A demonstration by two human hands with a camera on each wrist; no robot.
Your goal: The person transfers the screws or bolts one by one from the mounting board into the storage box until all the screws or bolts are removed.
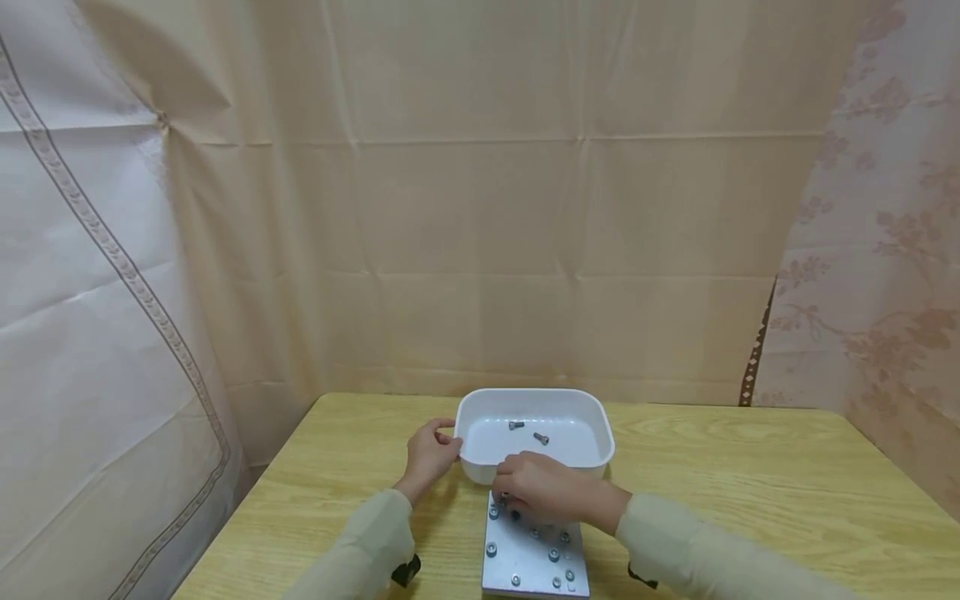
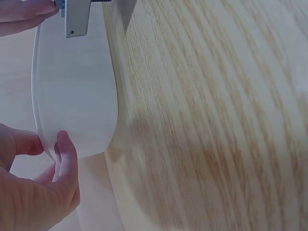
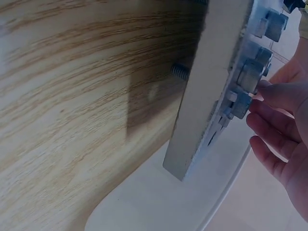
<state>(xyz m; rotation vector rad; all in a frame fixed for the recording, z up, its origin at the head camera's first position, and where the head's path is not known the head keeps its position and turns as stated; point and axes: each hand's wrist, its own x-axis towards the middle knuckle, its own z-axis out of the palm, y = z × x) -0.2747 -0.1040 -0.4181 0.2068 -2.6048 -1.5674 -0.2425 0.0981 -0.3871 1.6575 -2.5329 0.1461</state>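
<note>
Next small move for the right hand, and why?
I'd try twisting the bolt loose: the right hand seems to pinch it on the metal plate, and two loose bolts lie in the white tub, whose rim the left hand holds. Whether it's threaded tight, I can't tell.

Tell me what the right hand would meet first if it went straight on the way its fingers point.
A bolt on the metal plate; the right hand already seems to touch its head, though depth is unclear.
</note>
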